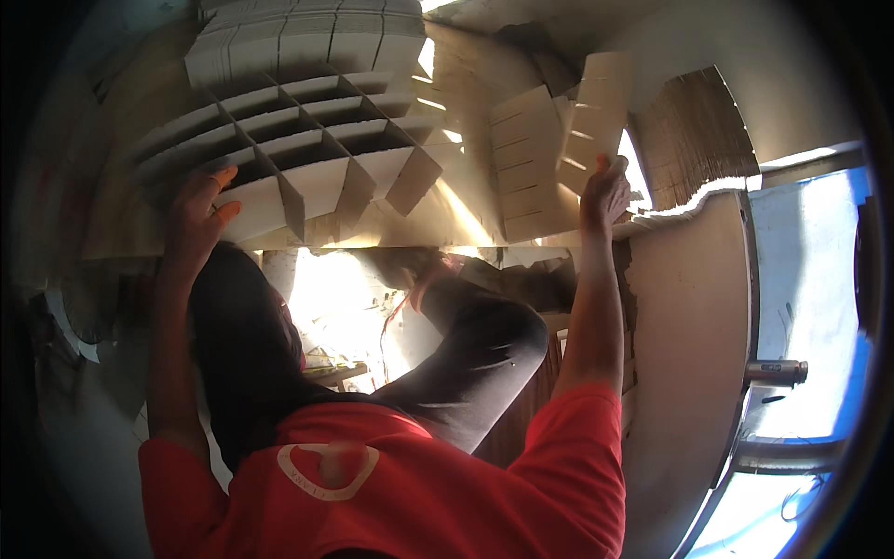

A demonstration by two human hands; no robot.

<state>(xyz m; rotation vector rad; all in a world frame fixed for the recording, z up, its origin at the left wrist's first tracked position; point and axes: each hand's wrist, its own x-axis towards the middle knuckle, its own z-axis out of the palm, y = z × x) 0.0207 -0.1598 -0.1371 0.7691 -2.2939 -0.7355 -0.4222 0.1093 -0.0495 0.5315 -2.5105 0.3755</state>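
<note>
A grid of interlocked cardboard dividers [315, 184] stands on the work surface at the left, its open cells facing up. My left hand [197, 212] is at its near left corner, thumb and fingers closed about the edge of a panel. Over on the right, my right hand [605, 191] grips the lower end of a slotted cardboard strip [603, 93], held raised and slightly tilted. Just left of that strip, more slotted cardboard pieces [526, 168] lie on the surface, partly overlapped by it.
Behind the grid sits a thick stack of slotted cardboard [307, 37]. Another stack of cardboard sheets [698, 130] stands at the far right. My bent legs [466, 354] are below the table edge. A metal cylinder [778, 373] shows at the right, by a blue-edged bright area.
</note>
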